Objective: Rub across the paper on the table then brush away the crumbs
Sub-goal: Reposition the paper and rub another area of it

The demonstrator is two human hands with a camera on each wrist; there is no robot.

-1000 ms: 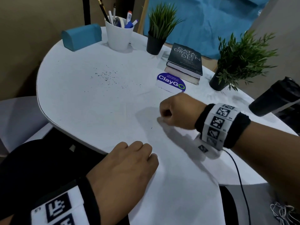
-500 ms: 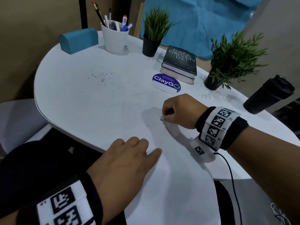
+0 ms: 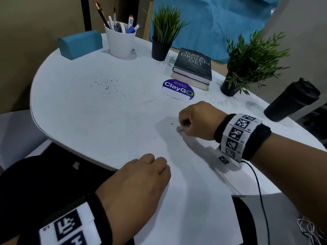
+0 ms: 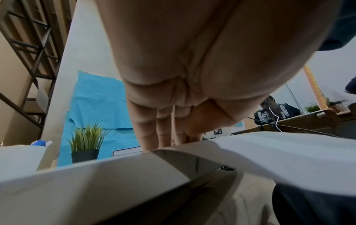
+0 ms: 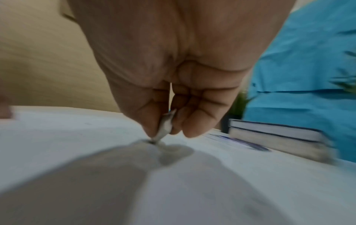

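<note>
A white sheet of paper (image 3: 194,200) lies on the white table (image 3: 62,112) and hangs over its near edge. My right hand (image 3: 184,125) pinches a small white eraser (image 3: 180,129) between thumb and fingers, its tip pressed on the paper. The right wrist view shows the eraser (image 5: 164,127) touching the paper (image 5: 96,137) under my right hand (image 5: 173,124). My left hand (image 3: 159,161) presses on the paper near the table's front edge, its fingers (image 4: 163,134) straight on the sheet (image 4: 269,152). Dark crumbs (image 3: 109,84) lie scattered at the far left; a few specks (image 3: 171,123) sit beside the eraser.
At the back stand a teal box (image 3: 79,44), a white cup of pens (image 3: 122,41) and a potted plant (image 3: 164,32). Stacked books (image 3: 192,69) and a ClayGo sticker (image 3: 177,89) lie beyond my right hand. A second plant (image 3: 247,64) and black tumbler (image 3: 290,101) stand right.
My right hand has shifted slightly right with the eraser on the paper, and dark specks now lie beside it. My left index finger stretched out, then drew back beside the others.
</note>
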